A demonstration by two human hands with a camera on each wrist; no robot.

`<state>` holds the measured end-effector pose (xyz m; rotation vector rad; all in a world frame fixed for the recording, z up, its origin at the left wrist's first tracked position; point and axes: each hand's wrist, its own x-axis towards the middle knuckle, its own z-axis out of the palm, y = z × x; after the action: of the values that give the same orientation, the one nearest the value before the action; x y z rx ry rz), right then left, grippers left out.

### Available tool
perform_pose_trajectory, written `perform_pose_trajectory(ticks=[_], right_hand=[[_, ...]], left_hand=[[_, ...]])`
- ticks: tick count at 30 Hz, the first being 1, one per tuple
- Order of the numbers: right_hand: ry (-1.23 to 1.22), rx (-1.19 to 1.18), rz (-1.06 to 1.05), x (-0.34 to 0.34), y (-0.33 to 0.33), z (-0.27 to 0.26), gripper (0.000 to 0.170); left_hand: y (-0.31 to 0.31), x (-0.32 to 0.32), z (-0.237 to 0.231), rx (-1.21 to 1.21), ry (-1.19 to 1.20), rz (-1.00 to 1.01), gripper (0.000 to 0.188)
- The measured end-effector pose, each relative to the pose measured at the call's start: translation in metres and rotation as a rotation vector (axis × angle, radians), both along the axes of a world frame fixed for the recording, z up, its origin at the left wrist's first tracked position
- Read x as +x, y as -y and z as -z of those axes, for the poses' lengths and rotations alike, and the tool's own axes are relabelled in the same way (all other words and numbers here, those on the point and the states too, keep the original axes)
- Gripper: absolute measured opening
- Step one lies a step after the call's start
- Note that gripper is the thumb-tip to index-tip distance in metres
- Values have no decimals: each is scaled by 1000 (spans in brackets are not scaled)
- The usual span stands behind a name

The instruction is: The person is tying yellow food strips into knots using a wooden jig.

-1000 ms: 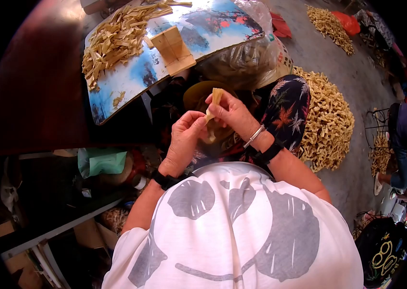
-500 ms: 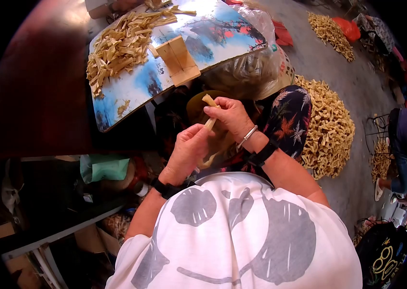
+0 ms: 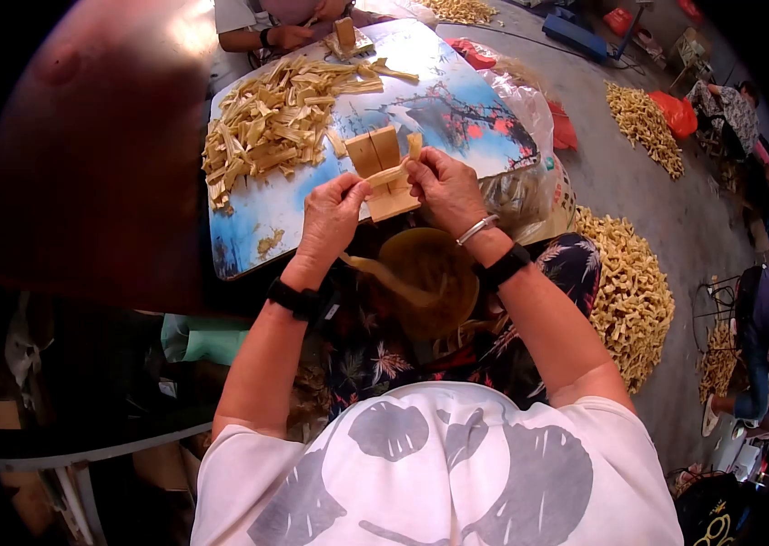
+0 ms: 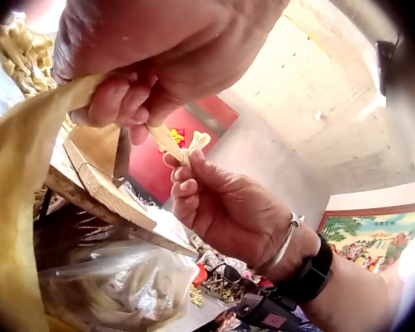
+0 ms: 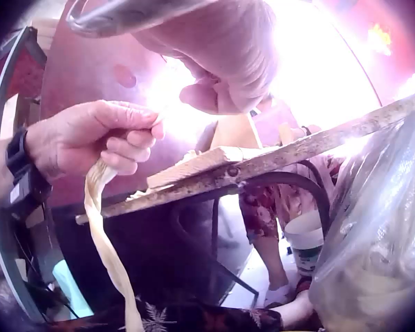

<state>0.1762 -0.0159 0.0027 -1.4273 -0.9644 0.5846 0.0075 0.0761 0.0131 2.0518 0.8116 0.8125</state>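
Note:
My left hand (image 3: 330, 217) pinches a long, pale yellow, pliable strip (image 5: 111, 256) between thumb and fingers. Its loose tail hangs below that hand toward a round brown basin (image 3: 444, 314) between the knees. A short stretch runs across to my right hand (image 3: 450, 196), whose thumb and fingertips pinch the other end. There the strip has a knot with a flared tip (image 4: 199, 142), seen in the left wrist view. Both hands are raised over an L-shaped wooden block (image 3: 372, 151) at the near table edge, the strip crossing in front of its slotted upright.
A heap of similar strips (image 3: 266, 118) lies on the patterned table (image 3: 457, 109). Another person's hand (image 3: 289, 36) is at the far side. A plastic bag (image 5: 373, 256) stands by the table's right corner. Knotted pieces (image 3: 630, 300) are piled on the floor.
Both hands have moved from above the lap forward to the wooden block, drawing apart with the strip between them. The head view has shifted, showing a person across the table.

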Motion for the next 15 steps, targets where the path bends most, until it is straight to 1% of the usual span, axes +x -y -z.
perform_pose_trajectory(ticks=[3,4,7,8,10,11,12,14,15], right_hand=[[207,20,108,4,-25,2,19],[258,48,143,6,-34,8,14],[559,84,222,12,-51,23,14],[616,39,169,13,-53,27,15],[720,-30,215,17,-51,35,16],[771,-67,237,19,-47,39,16],[777,-66,206,24,-45,41,17],[652,-87,151,24,-29,30,17],[589,-102,129,26,-19,27,17]], left_hand=[[-23,14,5,32,-21,-93,16],[-27,18,6,23,21,-113,16],[-43,26,27,-11,78,-119,18],[-45,28,33,-11,97,-162,19],[-45,31,45,-16,125,-241,20],[-45,32,48,-41,143,-234,21],[-49,32,49,-61,164,-228,22],[-46,26,46,-134,165,-192,21],[-44,21,45,-339,274,-121,21]])
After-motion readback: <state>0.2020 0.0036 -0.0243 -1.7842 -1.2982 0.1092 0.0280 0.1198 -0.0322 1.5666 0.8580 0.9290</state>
